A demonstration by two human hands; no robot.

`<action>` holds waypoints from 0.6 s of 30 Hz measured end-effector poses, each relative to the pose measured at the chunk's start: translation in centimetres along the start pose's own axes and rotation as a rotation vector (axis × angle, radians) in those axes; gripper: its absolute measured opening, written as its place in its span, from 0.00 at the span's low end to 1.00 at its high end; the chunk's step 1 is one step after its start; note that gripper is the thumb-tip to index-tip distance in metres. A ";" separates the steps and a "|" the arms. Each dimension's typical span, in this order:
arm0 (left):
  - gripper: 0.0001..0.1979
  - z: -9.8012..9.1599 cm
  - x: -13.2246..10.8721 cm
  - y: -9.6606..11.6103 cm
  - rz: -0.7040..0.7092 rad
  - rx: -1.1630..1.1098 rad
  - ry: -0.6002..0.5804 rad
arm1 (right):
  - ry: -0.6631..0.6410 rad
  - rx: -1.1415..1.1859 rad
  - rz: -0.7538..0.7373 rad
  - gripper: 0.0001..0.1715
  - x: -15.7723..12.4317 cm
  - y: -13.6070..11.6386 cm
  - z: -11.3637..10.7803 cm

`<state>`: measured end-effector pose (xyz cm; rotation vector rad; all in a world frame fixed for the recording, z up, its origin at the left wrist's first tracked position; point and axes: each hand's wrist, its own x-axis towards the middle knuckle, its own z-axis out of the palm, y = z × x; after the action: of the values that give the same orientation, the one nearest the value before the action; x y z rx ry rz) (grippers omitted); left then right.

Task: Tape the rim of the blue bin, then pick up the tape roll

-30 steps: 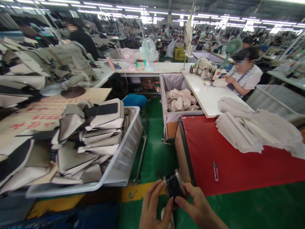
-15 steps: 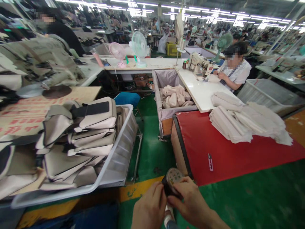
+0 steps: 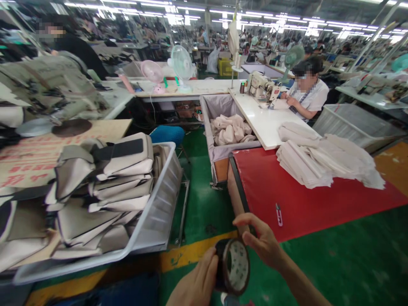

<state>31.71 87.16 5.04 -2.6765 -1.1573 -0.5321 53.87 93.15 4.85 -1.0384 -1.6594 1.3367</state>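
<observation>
From the head camera, you hold a roll of tape [image 3: 234, 265] low in the frame, above the green floor [image 3: 350, 259] and its yellow line [image 3: 188, 255]. Your left hand [image 3: 199, 284] is wrapped around the roll's left side, fingers closed on its dark outer band. Your right hand [image 3: 259, 240] is half open, fingers curled over the roll's top edge and touching it near the corner of the red surface [image 3: 318, 204].

On that red surface lie a small pair of snips [image 3: 279, 214] and, farther back, a heap of cream cloth pieces [image 3: 318, 161]. Beyond it runs a white surface [image 3: 264, 123] where a seated person [image 3: 307, 95] works at a sewing machine [image 3: 261, 85]. Beside that surface, a lined bin [image 3: 219, 153] holds crumpled beige cloth [image 3: 231, 129].

To your left, a white wire cart [image 3: 159, 208] is stacked with grey and beige padded covers [image 3: 111, 182]. A blue stool [image 3: 167, 134] stands behind it. Two small fans [image 3: 181, 66] sit on the far surface [image 3: 191, 89], and another person [image 3: 73, 46] stands at upper left.
</observation>
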 end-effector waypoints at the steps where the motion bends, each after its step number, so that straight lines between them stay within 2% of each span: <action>1: 0.18 -0.7 -0.2 -0.2 0.049 -0.003 -0.026 | -0.123 0.110 0.025 0.27 0.5 0.3 -0.1; 3: 0.19 -2.0 -0.7 -0.6 0.118 -0.052 -0.078 | -0.424 0.319 0.135 0.33 1.2 1.3 0.7; 4: 0.19 -2.4 -1.2 -0.7 0.111 -0.095 -0.082 | -0.521 0.412 0.214 0.34 1.2 1.9 1.6; 5: 0.18 -2.7 -1.7 -0.7 0.068 -0.149 -0.066 | -0.554 0.488 0.286 0.35 1.0 2.4 2.6; 6: 0.16 -2.9 -2.3 -0.6 -0.026 -0.210 -0.033 | -0.533 0.535 0.335 0.37 0.6 2.9 3.7; 8: 0.10 -2.9 -3.6 0.1 -0.356 -0.350 0.037 | -0.448 0.503 0.351 0.39 -0.4 3.2 5.8; 10: 0.09 -2.8 -5.0 1.1 -0.763 -0.527 0.069 | -0.413 0.350 0.317 0.40 -1.3 2.6 7.7; 12: 0.12 -2.8 -6.4 2.1 -1.102 -0.719 0.073 | -0.405 0.149 0.269 0.39 -1.9 1.7 9.6; 15: 0.16 -2.9 -8.7 2.9 -1.389 -0.905 0.125 | -0.374 -0.142 0.171 0.35 -2.1 0.5 12.9; 18: 0.17 -2.8 -11.7 2.9 -1.555 -0.975 0.217 | -0.334 -0.371 -0.013 0.31 -2.5 0.7 16.8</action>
<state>25.70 76.53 3.03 -1.3156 -3.2948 -1.8123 39.60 84.72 1.15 -1.0478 -2.2225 1.2725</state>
